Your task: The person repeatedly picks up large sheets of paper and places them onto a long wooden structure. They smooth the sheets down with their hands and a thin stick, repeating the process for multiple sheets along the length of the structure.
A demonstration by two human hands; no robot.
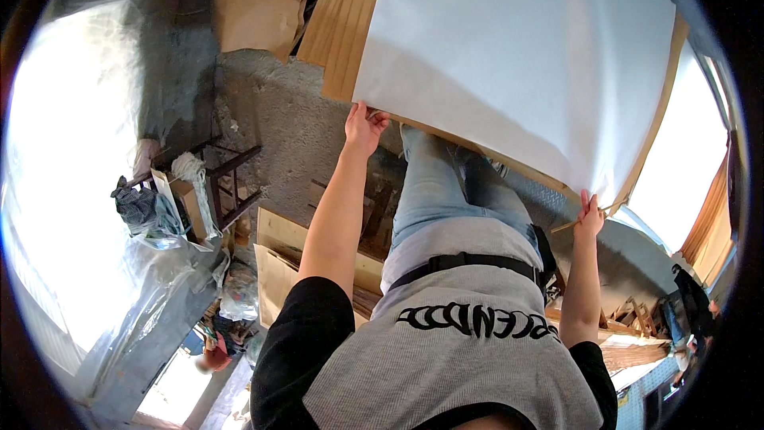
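Note:
A large white sheet [509, 48] lies over a wooden board [342, 28], whose light brown grain shows along the left side. At the sheet's near left corner my left hand [366, 126] is closed, fingers pinching the edge. My right hand [590, 213] pinches the near right corner, where the sheet puckers slightly. A thin wooden strip [613, 205] sticks out beside the right hand; whether the fingers touch it I cannot tell. Under the sheet's near edge runs a narrow brown border.
Brown wrapping paper [259, 0] hangs at the far left. A dark metal stand [231, 161] with cloths and a cardboard box [188, 201] is on the left. Flat wooden panels [274, 271] lean by my left arm. Wood scraps [637, 318] lie at right, near an orange curtain [708, 227].

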